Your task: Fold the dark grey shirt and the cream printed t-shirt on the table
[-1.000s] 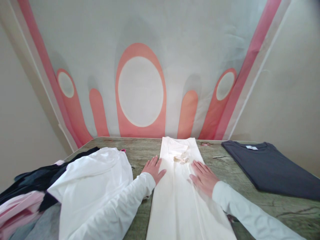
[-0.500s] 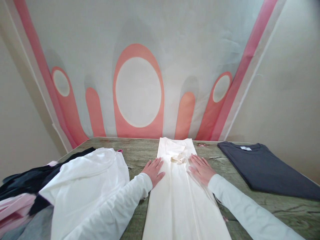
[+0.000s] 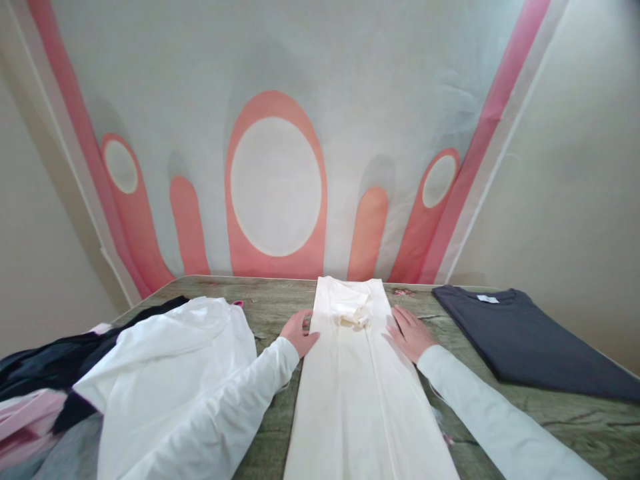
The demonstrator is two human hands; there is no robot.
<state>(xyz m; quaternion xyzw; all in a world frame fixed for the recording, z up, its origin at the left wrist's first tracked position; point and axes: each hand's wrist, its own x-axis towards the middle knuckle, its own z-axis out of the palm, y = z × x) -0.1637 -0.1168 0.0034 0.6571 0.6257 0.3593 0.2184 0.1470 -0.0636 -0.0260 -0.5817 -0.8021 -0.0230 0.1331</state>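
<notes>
A long cream-white garment (image 3: 363, 400) lies folded into a narrow strip down the middle of the table, with a gathered, collar-like piece near its far end. At its left edge rests my left hand (image 3: 300, 331), fingers curved and thumb apart from them, touching the cloth. My right hand (image 3: 411, 335) lies along the right edge, fingers stretched out, the tips on the garment. Neither hand has cloth closed in it as far as I can see.
On the left, a white shirt (image 3: 175, 360) lies loosely over black clothing (image 3: 50, 363), with pink cloth (image 3: 30, 420) and grey cloth (image 3: 75, 453) nearer me. A folded dark grey T-shirt (image 3: 530, 347) lies on the right of the wood-grain table (image 3: 265, 300). A patterned wall stands behind.
Both hands have slid outward from the garment's top surface to its side edges. My left fingers, flat before, now curve at the edge. The garment looks nearly unchanged.
</notes>
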